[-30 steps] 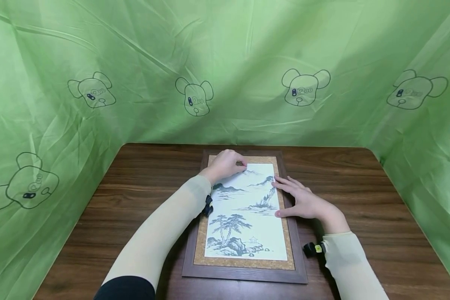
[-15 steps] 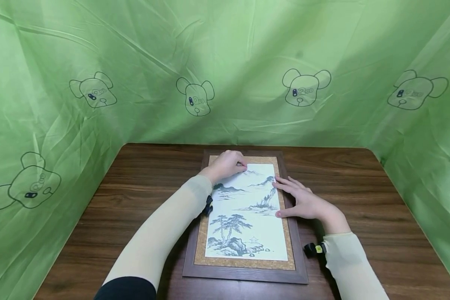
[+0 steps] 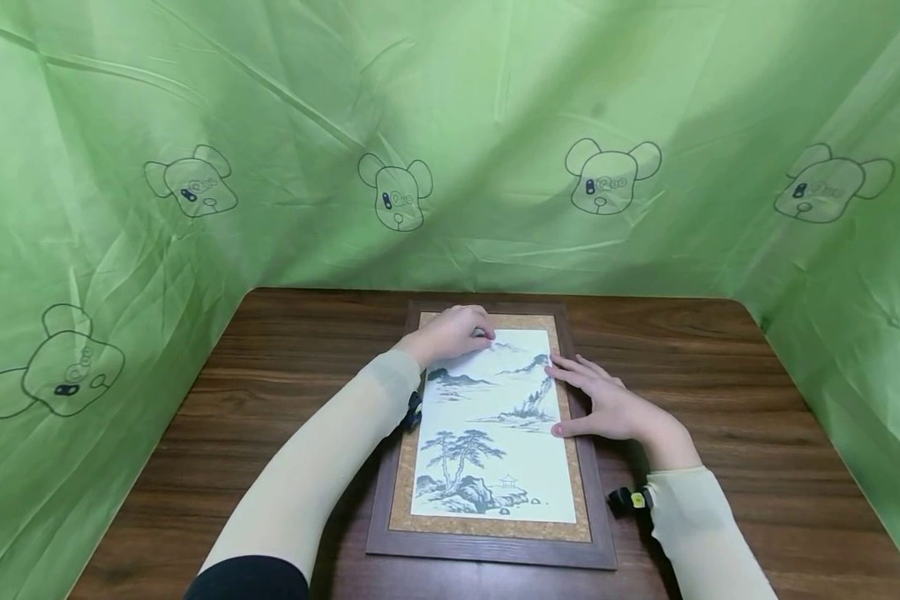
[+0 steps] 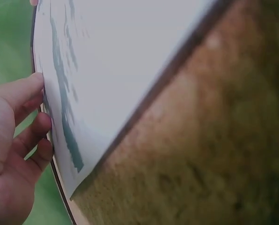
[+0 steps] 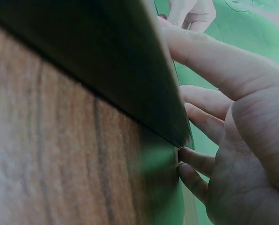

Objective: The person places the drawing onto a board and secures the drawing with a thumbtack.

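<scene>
In the head view, a white sheet (image 3: 495,467) printed with a blue-grey landscape of mountains, pines and a pavilion lies on a cork board (image 3: 487,525) with a dark brown frame (image 3: 487,547). My left hand (image 3: 453,332) is at the sheet's top edge, thumb and forefinger bent toward each other, with a small gap showing. I cannot tell if a small thing sits between them. In the left wrist view its fingertips (image 4: 40,80) are right at the paper. Spread across the sheet's right edge, cork and frame is my right hand (image 3: 607,404), its fingertips on the paper.
The board rests on a dark wood-grain table (image 3: 270,400). Green cloth (image 3: 480,125) with mouse-head outlines hangs behind and at both sides. Black wrist devices (image 3: 621,502) are strapped to both sleeves.
My left thumb and forefinger, close together before, now show a small gap between them. My right hand keeps its place on the sheet and frame.
</scene>
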